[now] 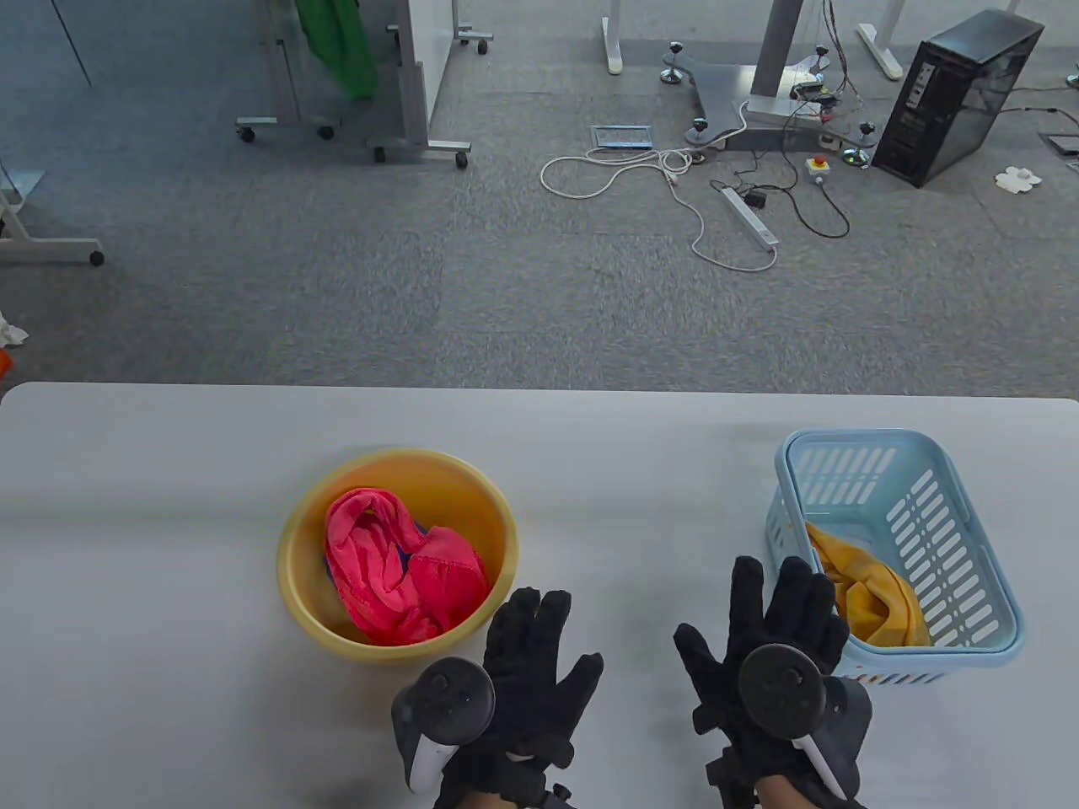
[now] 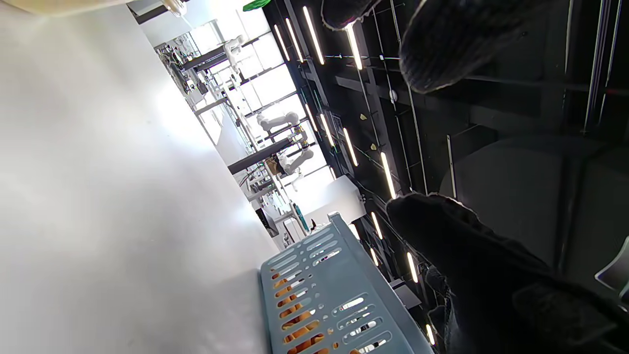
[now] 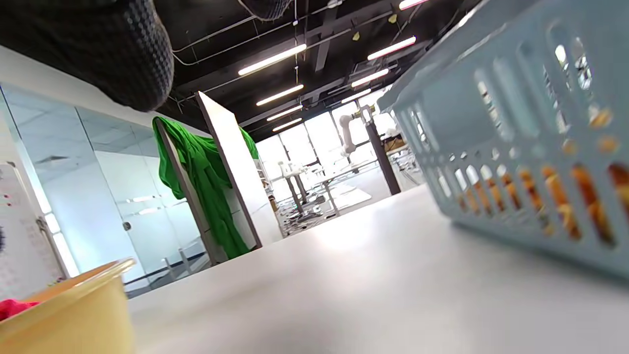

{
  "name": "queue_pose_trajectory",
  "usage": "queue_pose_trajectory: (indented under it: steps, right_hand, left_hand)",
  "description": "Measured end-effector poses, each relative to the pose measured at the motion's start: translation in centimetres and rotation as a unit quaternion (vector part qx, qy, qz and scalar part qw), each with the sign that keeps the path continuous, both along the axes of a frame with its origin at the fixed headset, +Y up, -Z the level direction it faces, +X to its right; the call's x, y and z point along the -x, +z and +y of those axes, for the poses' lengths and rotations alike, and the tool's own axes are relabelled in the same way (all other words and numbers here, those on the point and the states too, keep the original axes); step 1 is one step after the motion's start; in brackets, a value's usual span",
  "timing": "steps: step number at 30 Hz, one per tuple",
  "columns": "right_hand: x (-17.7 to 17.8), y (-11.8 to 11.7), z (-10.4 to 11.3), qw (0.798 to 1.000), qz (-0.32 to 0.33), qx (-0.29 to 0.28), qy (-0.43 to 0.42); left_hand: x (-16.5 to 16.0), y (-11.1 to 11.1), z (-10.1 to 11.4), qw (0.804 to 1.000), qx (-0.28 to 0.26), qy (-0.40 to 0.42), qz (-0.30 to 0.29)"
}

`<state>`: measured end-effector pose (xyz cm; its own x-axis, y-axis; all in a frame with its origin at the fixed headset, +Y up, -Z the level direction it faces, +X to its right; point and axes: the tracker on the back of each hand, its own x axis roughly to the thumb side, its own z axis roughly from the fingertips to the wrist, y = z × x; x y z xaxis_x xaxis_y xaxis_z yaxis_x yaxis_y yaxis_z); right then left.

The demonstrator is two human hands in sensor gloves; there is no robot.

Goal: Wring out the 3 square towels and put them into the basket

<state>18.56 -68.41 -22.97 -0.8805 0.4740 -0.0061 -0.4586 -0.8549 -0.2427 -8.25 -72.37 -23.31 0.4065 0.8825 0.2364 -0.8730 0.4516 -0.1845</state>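
Table view: a white worktop (image 1: pixel 169 506) carries a yellow basin (image 1: pixel 295 581) left of centre and a light-blue slatted basket (image 1: pixel 969 522) to the right, the two well apart. A crumpled pink towel (image 1: pixel 396 573) lies in the basin, with a sliver of blue cloth (image 1: pixel 330 569) showing under it at its left edge. An orange-yellow towel (image 1: pixel 868 590) lies bunched in the near end of the basket. The left hand (image 1: pixel 527 674) is just beside the basin's near-right rim, fingers straight and slightly spread, holding nothing. The right hand (image 1: pixel 771 657) is at the basket's near-left corner, fingers straight and apart, also holding nothing; whether it touches the basket wall cannot be told. Bare worktop lies between the hands. Beyond the worktop, on grey carpet, are a black computer tower (image 1: pixel 952 93), a white power strip (image 1: pixel 750 217) with loose cables, and a green cloth (image 1: pixel 341 42) draped over a wheeled stand.

Left wrist view: heavily tilted. Dark gloved fingers (image 2: pixel 452 44) hang in at the top, clear of everything. The basket (image 2: pixel 324 290) fills the lower centre, orange showing through its slots.

Right wrist view: low over the worktop. The basket wall (image 3: pixel 516 147) stands close at right, orange behind the slots; the basin (image 3: pixel 73 314) is at lower left with pink at its rim. A gloved finger (image 3: pixel 113 54) hangs at top left, touching nothing.
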Motion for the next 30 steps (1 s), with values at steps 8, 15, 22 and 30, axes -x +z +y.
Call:
queue_pose_trajectory:
  steps: [8,15,22,30]
  right_hand:
    - [0.2,-0.4,-2.7,0.993,0.004,0.031,-0.114]
    - [0.3,-0.7,-2.7,0.988,0.031,0.053,-0.144]
    - [1.8,0.1,-2.2,0.987,0.047,0.064,-0.139]
    - [0.4,1.1,-0.3,0.982,0.046,0.055,-0.176]
  left_hand:
    - [-0.5,0.0,-0.4,1.0,0.0,-0.03,-0.005]
    - [-1.6,-0.2,-0.9,0.998,-0.006,-0.065,-0.014]
    - [-3.1,-0.5,0.6,0.993,-0.043,-0.108,-0.033]
    - [-1.7,-2.4,4.7,0.956,-0.083,-0.279,-0.048]
